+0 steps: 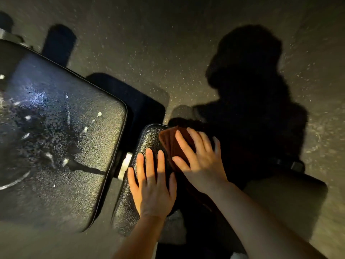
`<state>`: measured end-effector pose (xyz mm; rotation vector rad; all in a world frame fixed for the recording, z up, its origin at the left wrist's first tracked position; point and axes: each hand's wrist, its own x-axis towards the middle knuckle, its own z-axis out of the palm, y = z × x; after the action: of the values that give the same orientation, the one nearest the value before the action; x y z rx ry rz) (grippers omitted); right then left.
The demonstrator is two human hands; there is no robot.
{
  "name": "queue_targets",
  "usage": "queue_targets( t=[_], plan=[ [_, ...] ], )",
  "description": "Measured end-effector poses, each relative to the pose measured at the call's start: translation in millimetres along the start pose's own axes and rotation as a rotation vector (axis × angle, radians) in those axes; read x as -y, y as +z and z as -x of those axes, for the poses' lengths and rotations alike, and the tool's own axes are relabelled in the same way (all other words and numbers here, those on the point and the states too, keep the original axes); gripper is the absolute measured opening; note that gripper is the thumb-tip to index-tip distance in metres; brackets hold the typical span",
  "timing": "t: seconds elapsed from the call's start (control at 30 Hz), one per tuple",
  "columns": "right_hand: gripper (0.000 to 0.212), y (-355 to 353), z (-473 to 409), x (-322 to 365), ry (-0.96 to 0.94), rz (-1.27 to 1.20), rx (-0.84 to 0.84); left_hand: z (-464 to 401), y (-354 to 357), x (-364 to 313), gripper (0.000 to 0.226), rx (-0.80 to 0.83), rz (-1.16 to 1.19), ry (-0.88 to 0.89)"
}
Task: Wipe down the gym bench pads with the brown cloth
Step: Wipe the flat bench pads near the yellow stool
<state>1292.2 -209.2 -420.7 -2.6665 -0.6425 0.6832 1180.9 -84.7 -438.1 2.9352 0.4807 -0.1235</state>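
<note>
Two black padded bench sections show from above. The large pad (56, 131) fills the left, wet and streaked with white foam spots. A smaller pad (149, 139) lies just right of it across a dark gap. My left hand (151, 186) lies flat on the small pad, fingers straight and spread. My right hand (197, 159) presses the folded brown cloth (171, 143) onto the small pad's far right part, fingers extended over it. Shadow hides the small pad's right side.
Speckled grey floor (168, 53) surrounds the bench. A pale metal frame piece (124, 165) shows in the gap between the pads. My dark shadow covers the floor on the right. Black frame parts sit at the top left.
</note>
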Motion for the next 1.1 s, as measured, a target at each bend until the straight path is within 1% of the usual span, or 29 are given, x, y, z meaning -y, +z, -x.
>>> queue_targets(
  t=[0.03,0.1,0.2,0.27,0.33,0.37,0.43,0.5,0.6,0.63,0.67,0.73,0.77,0.8,0.93,1.03,1.1],
  plan=[
    [0.061,-4,1,2,0.006,0.003,0.04,-1,-4,-2,0.072,0.028,0.014,-0.007],
    [0.063,-11,3,5,0.035,-0.005,0.128,-2,-15,-5,0.067,0.058,0.061,-0.011],
    [0.061,-24,-3,10,0.079,-0.059,0.208,-7,-30,-2,0.057,0.024,0.262,-0.056],
    [0.061,-28,-8,19,0.112,-0.097,0.223,-21,-35,5,0.055,0.006,0.378,-0.114],
    [0.062,-28,-21,28,0.122,-0.113,0.234,-44,-34,7,0.057,0.026,0.405,-0.13],
    [0.06,-28,-27,31,0.116,-0.116,0.216,-55,-32,5,0.058,0.041,0.399,-0.11],
    [0.055,-23,-36,31,0.077,-0.136,0.116,-67,-28,0,0.063,0.075,0.357,-0.076],
    [0.051,-18,-38,23,0.017,-0.134,0.062,-69,-27,-3,0.065,0.099,0.299,-0.093],
    [0.053,-15,-33,12,0.017,-0.097,0.064,-66,-29,0,0.065,0.116,0.118,-0.061],
    [0.054,-15,-28,10,0.036,-0.088,0.066,-67,-32,1,0.066,0.116,0.064,0.004],
    [0.054,-15,-25,7,0.062,-0.08,0.083,-70,-36,1,0.065,0.119,0.018,0.117],
    [0.054,-12,-15,-5,0.116,-0.053,0.097,-79,-40,-3,0.059,0.125,-0.064,0.412],
    [0.054,-11,-7,-12,0.149,-0.042,0.102,-84,-40,-9,0.055,0.128,-0.094,0.509],
    [0.055,-11,0,-21,0.182,-0.038,0.115,-88,-37,-16,0.054,0.137,-0.119,0.542],
    [0.057,-9,29,-58,0.29,-0.025,0.172,-94,-23,-43,0.054,0.205,-0.188,0.482],
    [0.056,-2,46,-88,0.339,0.022,0.166,-94,-16,-45,0.053,0.194,-0.206,0.492],
    [0.057,1,54,-97,0.37,0.003,0.187,-96,-18,-46,0.054,0.259,-0.209,0.476]
  ],
)
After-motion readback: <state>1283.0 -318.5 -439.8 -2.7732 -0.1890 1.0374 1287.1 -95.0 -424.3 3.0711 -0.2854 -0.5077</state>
